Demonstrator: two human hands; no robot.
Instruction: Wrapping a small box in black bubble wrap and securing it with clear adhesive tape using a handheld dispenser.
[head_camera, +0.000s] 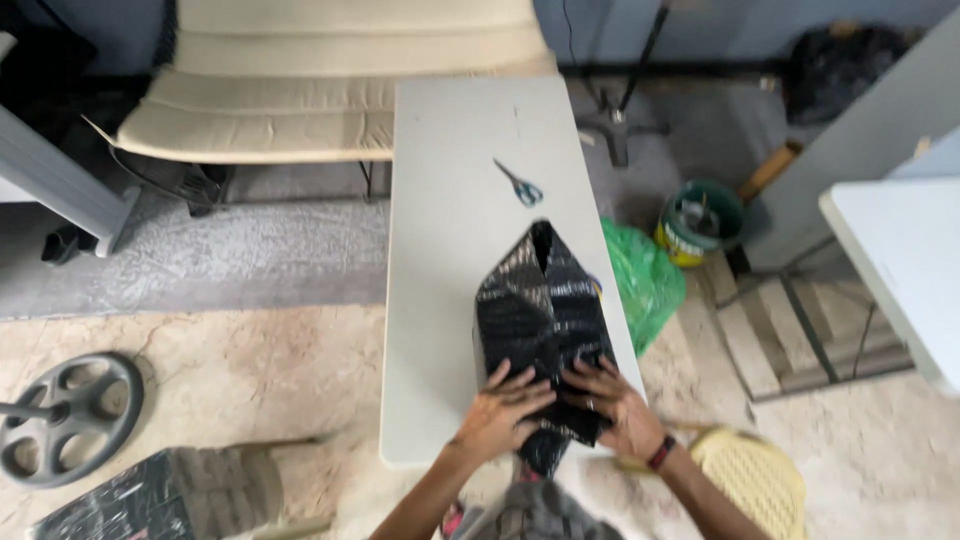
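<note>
Both hands pressed flat on a glossy black plastic-wrapped bundle (541, 318), lower centre of frame.

Left hand (503, 412) and right hand (612, 404) side by side on the bundle's near end, fingers spread and laid flat, gripping nothing. Bundle lying lengthwise on a narrow pale grey table (447, 240), near its right edge. Beyond it, at upper centre, small blue-handled scissors (519, 184). Just right of the table, a crumpled green plastic bag (645, 281); further right, a green and yellow bucket (699, 220).

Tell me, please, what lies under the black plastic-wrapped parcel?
The white table lies under the black parcel; both hands press its near end. Its contents are covered.
</note>
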